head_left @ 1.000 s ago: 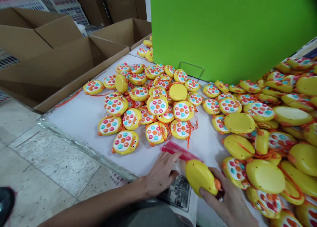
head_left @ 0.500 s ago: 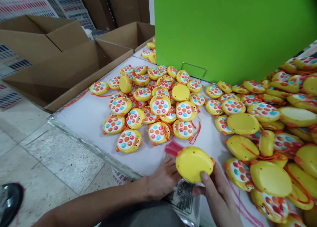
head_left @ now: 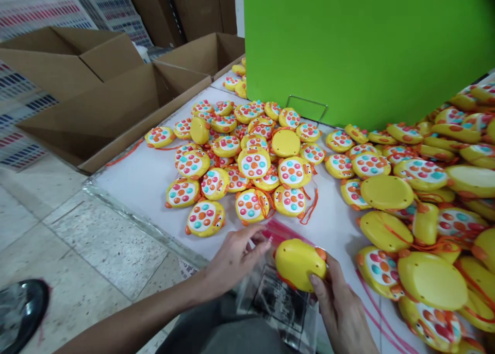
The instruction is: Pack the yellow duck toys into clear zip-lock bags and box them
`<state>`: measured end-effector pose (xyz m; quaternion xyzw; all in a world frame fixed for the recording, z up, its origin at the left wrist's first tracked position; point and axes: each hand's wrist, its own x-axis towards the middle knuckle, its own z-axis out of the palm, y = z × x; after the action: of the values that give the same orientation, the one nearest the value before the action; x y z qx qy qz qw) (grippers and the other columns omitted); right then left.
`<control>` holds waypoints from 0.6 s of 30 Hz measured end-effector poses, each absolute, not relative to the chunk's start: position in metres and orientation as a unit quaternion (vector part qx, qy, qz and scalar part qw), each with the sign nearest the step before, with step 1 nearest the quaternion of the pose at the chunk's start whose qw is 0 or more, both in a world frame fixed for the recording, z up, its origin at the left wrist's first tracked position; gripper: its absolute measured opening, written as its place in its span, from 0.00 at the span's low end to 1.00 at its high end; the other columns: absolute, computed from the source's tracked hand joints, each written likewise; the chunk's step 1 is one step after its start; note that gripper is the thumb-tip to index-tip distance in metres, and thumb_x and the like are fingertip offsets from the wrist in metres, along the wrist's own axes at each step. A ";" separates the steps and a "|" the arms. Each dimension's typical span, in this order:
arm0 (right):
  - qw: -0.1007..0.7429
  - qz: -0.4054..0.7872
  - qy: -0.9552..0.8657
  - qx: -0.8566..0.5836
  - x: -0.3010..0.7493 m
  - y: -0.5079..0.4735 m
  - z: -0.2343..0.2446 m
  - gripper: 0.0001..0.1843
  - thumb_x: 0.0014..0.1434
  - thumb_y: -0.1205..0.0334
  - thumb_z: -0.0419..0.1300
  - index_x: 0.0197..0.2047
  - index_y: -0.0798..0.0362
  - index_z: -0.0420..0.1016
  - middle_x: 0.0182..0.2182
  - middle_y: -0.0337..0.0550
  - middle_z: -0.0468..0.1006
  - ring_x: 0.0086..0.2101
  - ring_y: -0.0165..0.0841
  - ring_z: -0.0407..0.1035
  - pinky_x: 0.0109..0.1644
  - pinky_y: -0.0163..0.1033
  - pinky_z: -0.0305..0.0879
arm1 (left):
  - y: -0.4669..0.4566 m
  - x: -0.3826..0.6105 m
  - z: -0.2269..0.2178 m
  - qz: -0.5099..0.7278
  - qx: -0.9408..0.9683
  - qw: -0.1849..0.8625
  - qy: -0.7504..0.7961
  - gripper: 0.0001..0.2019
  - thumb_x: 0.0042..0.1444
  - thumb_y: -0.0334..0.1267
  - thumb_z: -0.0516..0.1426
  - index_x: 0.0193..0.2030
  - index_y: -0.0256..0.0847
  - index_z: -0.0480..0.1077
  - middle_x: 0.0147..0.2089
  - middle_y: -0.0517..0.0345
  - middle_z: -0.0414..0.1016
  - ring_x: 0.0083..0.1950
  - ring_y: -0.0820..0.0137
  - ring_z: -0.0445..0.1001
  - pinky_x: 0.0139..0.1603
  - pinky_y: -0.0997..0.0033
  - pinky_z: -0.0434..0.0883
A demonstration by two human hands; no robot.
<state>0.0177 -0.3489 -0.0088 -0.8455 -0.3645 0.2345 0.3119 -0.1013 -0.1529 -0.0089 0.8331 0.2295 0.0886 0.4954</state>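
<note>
Print on bag [head_left: 278,297] unreadable; right hand [head_left: 342,313] holds toy [head_left: 299,264].

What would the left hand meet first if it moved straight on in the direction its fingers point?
The left hand points up and right across the table. It would probably first meet the red strip of the clear plastic bag, then the yellow toy with an orange cord beyond it; depth is unclear.
</note>
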 end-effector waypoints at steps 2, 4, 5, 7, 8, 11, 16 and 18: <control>0.282 0.199 -0.418 -0.840 0.020 -0.349 -0.010 0.24 0.65 0.54 0.42 0.60 0.59 0.52 0.39 0.53 0.79 0.31 0.35 0.76 0.32 0.33 0.70 | -0.154 -0.094 -0.013 0.024 0.803 0.548 0.233 0.09 0.60 0.37 0.50 0.38 0.36 0.70 0.33 0.57 0.74 0.33 0.71 0.70 0.31 0.76 0.65; 0.243 0.165 -0.460 -0.838 0.022 -0.347 -0.009 0.23 0.65 0.56 0.42 0.59 0.58 0.55 0.40 0.51 0.79 0.30 0.35 0.76 0.31 0.33 0.69 | -0.156 -0.086 -0.018 0.017 0.792 0.566 0.228 0.10 0.59 0.35 0.50 0.31 0.35 0.69 0.29 0.59 0.72 0.30 0.73 0.69 0.29 0.77 0.63; 0.221 0.166 -0.480 -0.833 0.023 -0.346 -0.007 0.21 0.66 0.57 0.41 0.57 0.56 0.59 0.38 0.49 0.79 0.30 0.34 0.76 0.30 0.33 0.69 | -0.157 -0.083 -0.019 0.024 0.785 0.575 0.228 0.10 0.59 0.34 0.49 0.30 0.35 0.68 0.29 0.59 0.72 0.30 0.73 0.68 0.30 0.77 0.63; 0.166 0.202 -0.523 -0.811 0.025 -0.340 -0.001 0.18 0.66 0.59 0.40 0.47 0.50 0.69 0.32 0.42 0.79 0.28 0.33 0.75 0.29 0.33 0.68 | -0.159 -0.078 -0.020 0.030 0.765 0.601 0.229 0.09 0.59 0.34 0.49 0.30 0.35 0.66 0.29 0.59 0.72 0.30 0.73 0.69 0.31 0.78 0.63; 0.131 0.215 -0.545 -0.800 0.025 -0.336 0.001 0.18 0.66 0.60 0.41 0.40 0.48 0.72 0.28 0.39 0.78 0.25 0.34 0.74 0.27 0.34 0.67 | -0.160 -0.077 -0.019 0.028 0.756 0.613 0.228 0.09 0.59 0.34 0.49 0.30 0.36 0.65 0.29 0.59 0.71 0.30 0.73 0.69 0.31 0.78 0.63; 0.069 0.174 -0.565 -0.804 0.024 -0.325 0.007 0.15 0.64 0.61 0.46 0.30 0.47 0.72 0.25 0.38 0.75 0.24 0.36 0.72 0.24 0.36 0.64 | -0.161 -0.075 -0.017 0.022 0.755 0.616 0.226 0.09 0.60 0.35 0.49 0.29 0.36 0.63 0.28 0.61 0.69 0.30 0.73 0.68 0.29 0.78 0.62; 0.223 0.054 -0.519 -0.823 0.016 -0.306 0.002 0.11 0.63 0.65 0.49 0.43 0.50 0.72 0.37 0.43 0.76 0.37 0.33 0.71 0.37 0.35 0.65 | -0.162 -0.080 -0.019 0.010 0.756 0.622 0.206 0.11 0.61 0.37 0.48 0.31 0.35 0.66 0.29 0.59 0.70 0.32 0.72 0.67 0.32 0.76 0.62; 0.254 0.043 -0.508 -0.822 0.013 -0.299 -0.001 0.12 0.63 0.65 0.49 0.44 0.51 0.72 0.38 0.43 0.76 0.37 0.32 0.71 0.38 0.34 0.64 | -0.162 -0.082 -0.020 -0.002 0.755 0.628 0.187 0.13 0.61 0.37 0.47 0.30 0.35 0.68 0.28 0.59 0.69 0.31 0.73 0.65 0.31 0.77 0.61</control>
<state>0.0127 -0.2990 -0.0014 -0.8218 -0.5080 0.0435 0.2543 -0.0819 -0.1617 -0.0202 0.7554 0.1867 -0.0016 0.6281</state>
